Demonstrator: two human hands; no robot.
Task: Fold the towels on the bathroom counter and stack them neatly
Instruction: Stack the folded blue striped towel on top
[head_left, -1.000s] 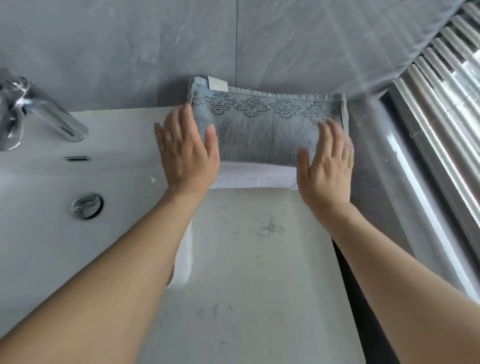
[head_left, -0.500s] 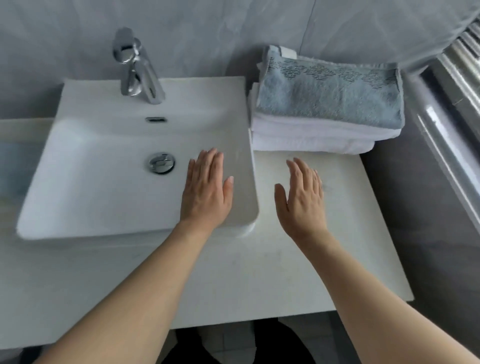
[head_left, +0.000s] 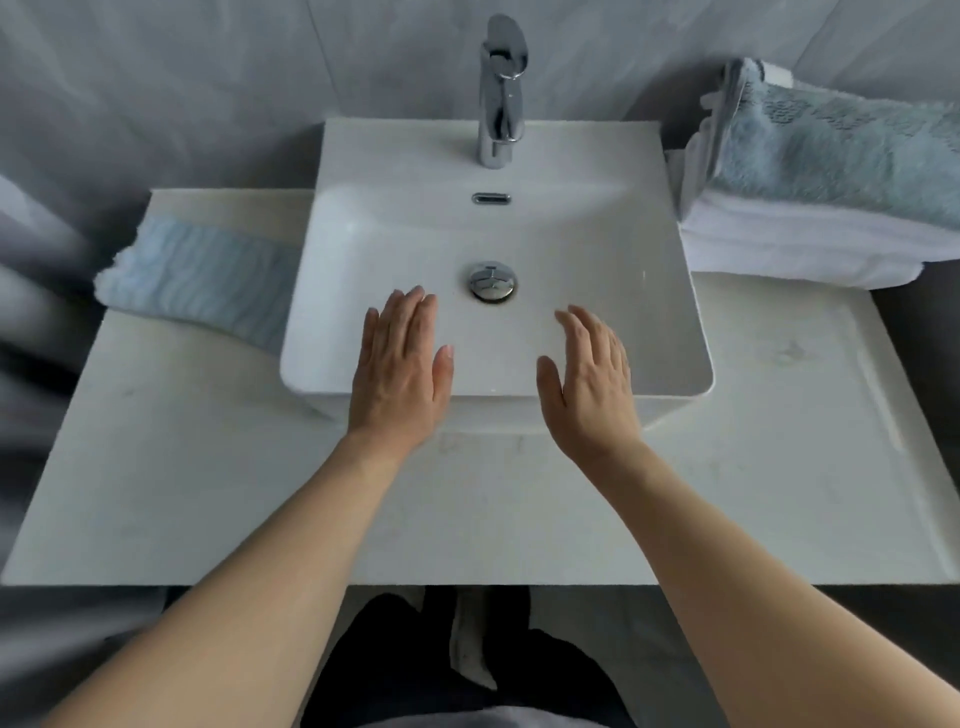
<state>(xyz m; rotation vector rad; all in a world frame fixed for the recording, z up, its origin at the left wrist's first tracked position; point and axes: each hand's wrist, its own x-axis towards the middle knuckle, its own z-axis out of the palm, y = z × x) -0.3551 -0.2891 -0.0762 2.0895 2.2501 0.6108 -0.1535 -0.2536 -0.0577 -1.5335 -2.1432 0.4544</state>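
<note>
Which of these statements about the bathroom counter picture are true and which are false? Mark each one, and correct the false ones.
1. Both hands are empty. True: the left hand and right hand are flat and open, holding nothing.
2. The folded stack sits left of the sink. False: the stack sits right of the sink.
3. A grey-blue towel tops the stack. True: the grey-blue towel lies on white towels.
4. A light blue towel is in the basin. False: the light blue towel lies on the counter, left of the sink.
5. The tap stands behind the basin. True.
</note>
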